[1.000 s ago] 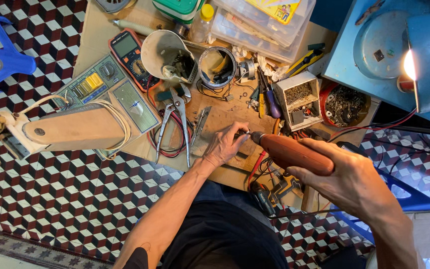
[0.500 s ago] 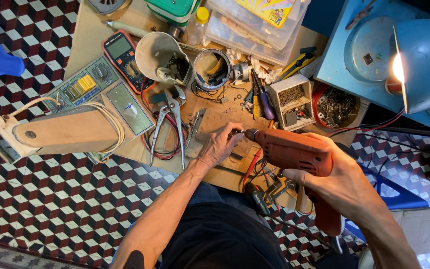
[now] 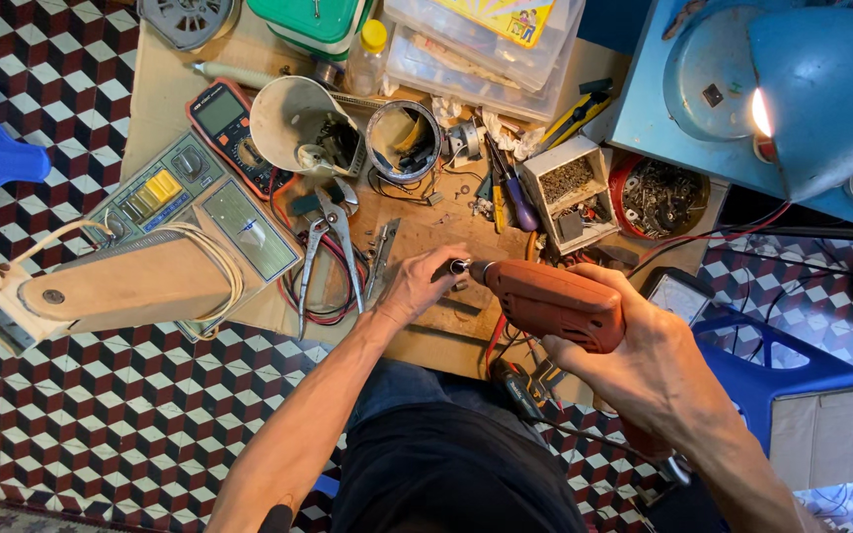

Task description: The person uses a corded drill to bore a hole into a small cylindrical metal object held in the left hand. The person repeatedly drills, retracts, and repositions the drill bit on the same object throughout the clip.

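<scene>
Checkered floor under a cluttered bench (image 3: 175,99). One orange drill (image 3: 545,301) lies level over the bench's near edge, my right hand (image 3: 654,370) wrapped closed around its rear. My left hand (image 3: 422,286) pinches its chuck (image 3: 461,267), fingers curled.

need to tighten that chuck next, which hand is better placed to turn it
Left, most likely. The left hand already has its fingers at the chuck at the drill's tip, while the right hand is wrapped around the orange drill body, steadying it.
</scene>
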